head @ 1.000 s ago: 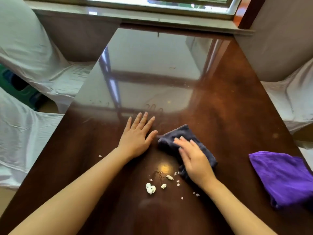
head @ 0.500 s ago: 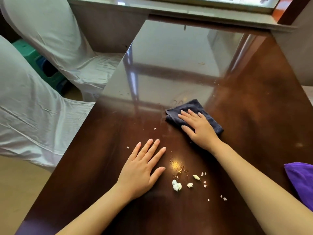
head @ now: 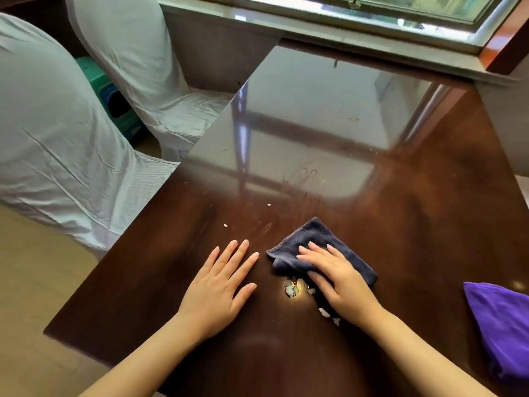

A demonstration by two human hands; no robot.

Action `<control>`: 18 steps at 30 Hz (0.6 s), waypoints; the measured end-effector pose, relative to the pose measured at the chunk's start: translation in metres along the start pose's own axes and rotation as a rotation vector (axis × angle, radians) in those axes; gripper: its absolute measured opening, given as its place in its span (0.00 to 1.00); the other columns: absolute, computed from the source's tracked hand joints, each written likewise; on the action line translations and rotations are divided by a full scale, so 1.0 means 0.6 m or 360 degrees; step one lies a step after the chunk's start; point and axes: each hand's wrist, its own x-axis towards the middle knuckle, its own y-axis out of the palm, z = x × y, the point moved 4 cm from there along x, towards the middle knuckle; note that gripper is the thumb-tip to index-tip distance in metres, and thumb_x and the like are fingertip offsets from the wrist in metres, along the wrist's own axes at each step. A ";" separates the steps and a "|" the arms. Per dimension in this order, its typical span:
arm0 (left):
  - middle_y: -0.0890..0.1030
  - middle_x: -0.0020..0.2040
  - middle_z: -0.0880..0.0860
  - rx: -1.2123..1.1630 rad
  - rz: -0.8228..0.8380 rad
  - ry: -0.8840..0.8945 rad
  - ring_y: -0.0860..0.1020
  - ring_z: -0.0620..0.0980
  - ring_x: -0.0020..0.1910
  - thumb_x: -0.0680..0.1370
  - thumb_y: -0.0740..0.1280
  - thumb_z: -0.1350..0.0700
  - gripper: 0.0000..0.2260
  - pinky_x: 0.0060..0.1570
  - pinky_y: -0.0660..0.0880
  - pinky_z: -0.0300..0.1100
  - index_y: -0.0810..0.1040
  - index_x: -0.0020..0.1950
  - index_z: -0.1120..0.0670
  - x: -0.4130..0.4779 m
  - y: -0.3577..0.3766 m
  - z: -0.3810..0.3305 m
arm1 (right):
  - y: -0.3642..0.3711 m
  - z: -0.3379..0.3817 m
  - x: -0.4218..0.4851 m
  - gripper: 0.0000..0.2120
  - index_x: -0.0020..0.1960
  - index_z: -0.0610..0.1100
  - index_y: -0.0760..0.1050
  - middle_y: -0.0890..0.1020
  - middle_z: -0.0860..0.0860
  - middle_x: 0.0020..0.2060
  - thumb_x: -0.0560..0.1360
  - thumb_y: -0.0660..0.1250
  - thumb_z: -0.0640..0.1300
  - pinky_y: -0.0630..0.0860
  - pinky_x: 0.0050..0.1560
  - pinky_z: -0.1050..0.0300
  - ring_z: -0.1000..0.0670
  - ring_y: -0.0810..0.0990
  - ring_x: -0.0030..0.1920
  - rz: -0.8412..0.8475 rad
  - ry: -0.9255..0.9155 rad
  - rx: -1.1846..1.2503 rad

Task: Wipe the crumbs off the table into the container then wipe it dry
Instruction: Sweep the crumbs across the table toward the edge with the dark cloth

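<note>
While right hand (head: 340,282) presses dark cloth (head: 312,242) | fingers flat | left hand (head: 220,285) splayed on table (head: 429,224)

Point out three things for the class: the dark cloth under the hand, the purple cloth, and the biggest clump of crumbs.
dark cloth (head: 309,234): head view, far corner, clear of the fingers.
purple cloth (head: 498,325): head view, middle of its visible part.
crumb clump (head: 291,289): head view, white bits beside the right hand.

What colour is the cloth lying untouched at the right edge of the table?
Bright purple: the cloth shows best in the head view, the only view given.
</note>
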 end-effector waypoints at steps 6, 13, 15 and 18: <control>0.55 0.76 0.48 -0.0135 0.0032 -0.0233 0.51 0.52 0.75 0.78 0.46 0.39 0.25 0.71 0.42 0.47 0.54 0.74 0.44 -0.066 0.012 0.016 | -0.032 -0.036 0.111 0.15 0.63 0.41 0.73 0.74 0.43 0.65 0.77 0.62 0.36 0.55 0.69 0.56 0.44 0.68 0.69 -0.0224 0.0269 0.0022; 0.42 0.75 0.44 -0.0116 -0.0037 -0.0267 0.37 0.46 0.74 0.76 0.38 0.37 0.25 0.72 0.33 0.46 0.40 0.72 0.39 -0.067 0.036 0.025 | 0.010 -0.031 0.268 0.14 0.64 0.47 0.73 0.75 0.46 0.65 0.78 0.60 0.44 0.61 0.68 0.51 0.43 0.69 0.66 -0.0015 0.0224 0.0181; 0.42 0.75 0.44 -0.0114 -0.0036 -0.0252 0.36 0.45 0.74 0.76 0.38 0.36 0.24 0.71 0.33 0.45 0.39 0.71 0.38 -0.067 0.035 0.022 | 0.026 -0.015 0.292 0.14 0.63 0.46 0.74 0.75 0.47 0.65 0.78 0.61 0.44 0.60 0.71 0.51 0.46 0.70 0.66 0.0076 0.0235 0.0327; 0.42 0.75 0.44 -0.0124 -0.0046 -0.0233 0.36 0.45 0.74 0.76 0.37 0.36 0.24 0.71 0.33 0.45 0.39 0.71 0.37 -0.067 0.031 0.019 | 0.052 0.022 0.315 0.16 0.63 0.43 0.74 0.74 0.46 0.66 0.76 0.64 0.42 0.60 0.72 0.52 0.48 0.71 0.66 0.0317 0.0254 0.0600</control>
